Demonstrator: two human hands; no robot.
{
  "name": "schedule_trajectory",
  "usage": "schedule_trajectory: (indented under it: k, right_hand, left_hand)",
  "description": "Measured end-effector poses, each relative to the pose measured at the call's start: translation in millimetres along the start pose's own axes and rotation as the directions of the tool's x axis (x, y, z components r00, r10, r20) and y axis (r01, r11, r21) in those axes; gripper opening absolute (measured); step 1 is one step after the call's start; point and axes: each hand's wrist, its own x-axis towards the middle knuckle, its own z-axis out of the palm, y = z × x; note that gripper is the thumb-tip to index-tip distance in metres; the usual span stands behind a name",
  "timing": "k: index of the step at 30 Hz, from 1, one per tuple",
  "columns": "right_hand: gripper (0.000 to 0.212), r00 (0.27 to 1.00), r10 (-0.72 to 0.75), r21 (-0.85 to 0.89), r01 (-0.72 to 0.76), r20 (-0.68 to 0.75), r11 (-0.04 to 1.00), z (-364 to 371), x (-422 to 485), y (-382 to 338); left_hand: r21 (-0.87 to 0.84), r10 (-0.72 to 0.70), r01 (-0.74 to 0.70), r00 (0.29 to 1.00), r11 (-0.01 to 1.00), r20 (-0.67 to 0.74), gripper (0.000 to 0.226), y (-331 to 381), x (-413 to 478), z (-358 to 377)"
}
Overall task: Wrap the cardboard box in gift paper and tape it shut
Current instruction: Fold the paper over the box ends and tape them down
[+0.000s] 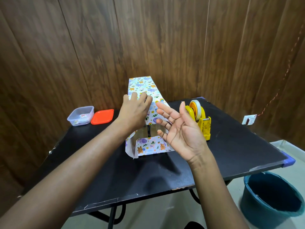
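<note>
A cardboard box (152,130) sits in the middle of the black table (231,146), mostly covered by white gift paper (143,86) printed with colourful animals. A strip of bare cardboard with dark tape shows on its near face. The paper's far flap rises above the box. My left hand (134,109) lies palm down on the paper over the box top. My right hand (179,129) hovers just right of the box, palm up, fingers spread, holding nothing. A yellow tape dispenser (200,119) with a roll stands to the right.
At the back left stand a clear plastic tub (80,115) and its orange lid (102,116). A blue bucket (270,199) stands on the floor at the right. A wood-panel wall is close behind the table. A wall socket (249,119) is at the right.
</note>
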Motion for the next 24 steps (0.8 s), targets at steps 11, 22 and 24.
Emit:
schedule_trajectory:
  k: [11,22,24]
  right_hand:
    - [0.063,0.992,-0.116,-0.387,0.091,-0.043,0.918,5.3,31.7,-28.0]
    - [0.061,0.978,-0.181,-0.537,0.097,-0.105,0.838,15.6,45.1,-44.3]
    - [0.063,0.980,-0.171,-0.541,0.089,-0.103,0.836,15.9,45.3,-44.4]
  left_hand:
    - [-0.723,-0.007,0.174,0.974,0.669,0.228,0.047,-36.0,14.2,-39.1]
    - [-0.874,-0.144,-0.104,0.971,0.475,-0.193,0.006,-34.3,21.3,-64.8]
    - [-0.851,-0.145,-0.121,0.964,0.512,-0.224,0.006,-32.5,20.6,-64.5]
